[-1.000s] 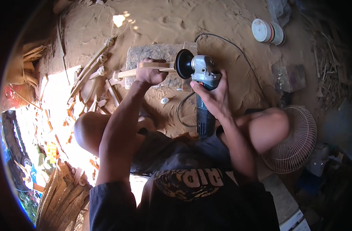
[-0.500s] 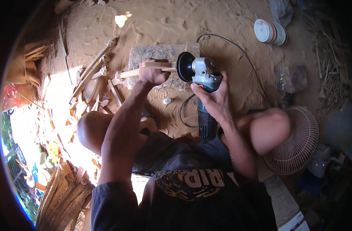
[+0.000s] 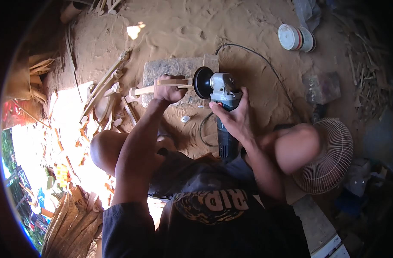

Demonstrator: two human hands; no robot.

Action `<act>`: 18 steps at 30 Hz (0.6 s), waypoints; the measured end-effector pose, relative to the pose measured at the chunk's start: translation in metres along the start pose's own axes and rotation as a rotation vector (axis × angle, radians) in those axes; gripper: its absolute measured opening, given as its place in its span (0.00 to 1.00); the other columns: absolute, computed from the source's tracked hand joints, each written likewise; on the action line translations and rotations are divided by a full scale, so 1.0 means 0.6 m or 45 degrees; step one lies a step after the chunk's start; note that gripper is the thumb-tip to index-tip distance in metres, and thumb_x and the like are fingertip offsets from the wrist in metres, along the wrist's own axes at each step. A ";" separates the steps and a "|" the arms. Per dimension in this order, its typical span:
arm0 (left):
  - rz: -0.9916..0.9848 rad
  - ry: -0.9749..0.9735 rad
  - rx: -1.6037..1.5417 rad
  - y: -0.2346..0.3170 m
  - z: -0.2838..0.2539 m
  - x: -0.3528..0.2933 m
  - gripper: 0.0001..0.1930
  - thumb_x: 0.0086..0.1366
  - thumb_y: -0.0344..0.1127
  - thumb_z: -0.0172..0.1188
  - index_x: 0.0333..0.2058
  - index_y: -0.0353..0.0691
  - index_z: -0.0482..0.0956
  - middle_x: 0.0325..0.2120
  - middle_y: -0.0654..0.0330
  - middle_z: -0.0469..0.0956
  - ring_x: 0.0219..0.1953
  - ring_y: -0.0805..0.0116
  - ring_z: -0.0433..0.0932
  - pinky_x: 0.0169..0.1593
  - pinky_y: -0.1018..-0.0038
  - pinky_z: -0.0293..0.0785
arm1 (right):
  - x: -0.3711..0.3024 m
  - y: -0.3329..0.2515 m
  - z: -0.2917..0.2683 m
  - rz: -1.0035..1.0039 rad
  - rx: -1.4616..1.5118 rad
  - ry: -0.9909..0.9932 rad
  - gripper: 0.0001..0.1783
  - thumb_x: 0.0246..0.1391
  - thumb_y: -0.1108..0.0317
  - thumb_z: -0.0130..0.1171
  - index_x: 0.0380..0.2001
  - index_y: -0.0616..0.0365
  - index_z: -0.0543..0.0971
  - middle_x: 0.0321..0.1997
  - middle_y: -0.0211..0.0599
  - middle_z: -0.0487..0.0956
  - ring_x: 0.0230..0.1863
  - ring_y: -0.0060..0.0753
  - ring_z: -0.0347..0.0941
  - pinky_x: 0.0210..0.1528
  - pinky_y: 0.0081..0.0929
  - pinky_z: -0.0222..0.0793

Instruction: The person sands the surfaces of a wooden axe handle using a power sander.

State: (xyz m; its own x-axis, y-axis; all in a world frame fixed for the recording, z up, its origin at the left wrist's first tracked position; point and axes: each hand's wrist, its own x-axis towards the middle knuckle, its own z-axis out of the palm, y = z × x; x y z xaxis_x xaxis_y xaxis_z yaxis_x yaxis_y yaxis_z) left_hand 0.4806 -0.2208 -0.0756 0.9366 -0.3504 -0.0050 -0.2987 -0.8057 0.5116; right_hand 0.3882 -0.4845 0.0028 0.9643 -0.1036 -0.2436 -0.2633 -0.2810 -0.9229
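Observation:
My left hand (image 3: 169, 90) is closed around a pale wooden piece (image 3: 146, 90) made of slender bars, holding it over a worn block (image 3: 155, 69) on the ground. In my right hand (image 3: 237, 112) is an angle grinder (image 3: 228, 139) with a teal and black body and a silver head. Its round black disc (image 3: 202, 83) stands on edge at the right end of the wooden piece and seems to touch it; the exact contact is hidden. The grinder's rear end points back toward my lap.
A dark cord (image 3: 265, 60) curves over the sandy ground. Wooden sticks (image 3: 103, 84) and scraps lie at left, with a woven sack (image 3: 70, 223) nearer. To the right are a fan with a wire guard (image 3: 327, 157), a white bucket (image 3: 289, 37) and a grey block (image 3: 321, 87). A small white object (image 3: 185, 118) lies near the block.
The whole view has shifted slightly, with the far ground sitting lower in the picture. Both hands keep their holds, and the disc stays at the wooden piece's right end.

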 end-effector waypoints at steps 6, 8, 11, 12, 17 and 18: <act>0.076 0.056 -0.026 -0.012 0.014 0.002 0.10 0.54 0.47 0.62 0.29 0.50 0.84 0.27 0.53 0.85 0.30 0.42 0.84 0.36 0.51 0.82 | -0.008 -0.006 -0.004 -0.011 0.062 0.041 0.49 0.47 0.54 0.80 0.62 0.72 0.64 0.43 0.53 0.84 0.43 0.46 0.85 0.48 0.41 0.80; 0.145 0.029 -0.083 -0.024 0.009 -0.006 0.10 0.55 0.47 0.64 0.30 0.49 0.83 0.28 0.53 0.85 0.32 0.43 0.84 0.36 0.51 0.82 | -0.009 -0.027 -0.013 0.076 -0.128 0.095 0.48 0.47 0.55 0.81 0.61 0.71 0.65 0.45 0.52 0.83 0.43 0.45 0.84 0.48 0.41 0.80; 0.152 -0.083 -0.070 -0.040 -0.007 0.000 0.14 0.58 0.45 0.64 0.42 0.56 0.88 0.32 0.55 0.86 0.36 0.46 0.86 0.41 0.55 0.83 | 0.004 -0.023 -0.028 -0.088 0.121 0.173 0.46 0.47 0.56 0.81 0.60 0.69 0.66 0.46 0.51 0.82 0.44 0.45 0.83 0.49 0.41 0.79; 0.121 -0.038 -0.056 -0.085 -0.013 -0.021 0.16 0.59 0.44 0.64 0.46 0.59 0.88 0.34 0.56 0.87 0.37 0.47 0.86 0.42 0.56 0.84 | 0.005 -0.050 -0.021 -0.149 0.160 0.126 0.46 0.47 0.56 0.81 0.60 0.69 0.66 0.46 0.51 0.82 0.44 0.45 0.83 0.49 0.41 0.79; -0.098 -0.048 0.388 -0.027 -0.087 -0.004 0.16 0.63 0.44 0.59 0.46 0.51 0.88 0.35 0.50 0.88 0.38 0.49 0.88 0.44 0.55 0.85 | 0.022 -0.110 -0.082 -0.360 0.104 0.189 0.50 0.47 0.59 0.81 0.64 0.65 0.61 0.53 0.52 0.78 0.51 0.47 0.80 0.55 0.44 0.76; -0.239 -0.047 0.607 -0.003 -0.115 -0.006 0.16 0.63 0.44 0.58 0.44 0.47 0.88 0.35 0.47 0.88 0.38 0.48 0.88 0.45 0.54 0.84 | 0.024 -0.136 -0.095 -0.471 -0.037 0.216 0.52 0.47 0.59 0.81 0.66 0.64 0.59 0.55 0.54 0.77 0.53 0.49 0.80 0.56 0.45 0.76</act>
State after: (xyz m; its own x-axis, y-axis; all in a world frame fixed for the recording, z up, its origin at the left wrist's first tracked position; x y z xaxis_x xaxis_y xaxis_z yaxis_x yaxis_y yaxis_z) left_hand 0.4903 -0.1853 -0.0170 0.9776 -0.1884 -0.0941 -0.1843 -0.9816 0.0504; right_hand 0.4217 -0.5176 0.0915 0.9766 -0.1459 0.1580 0.0973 -0.3551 -0.9297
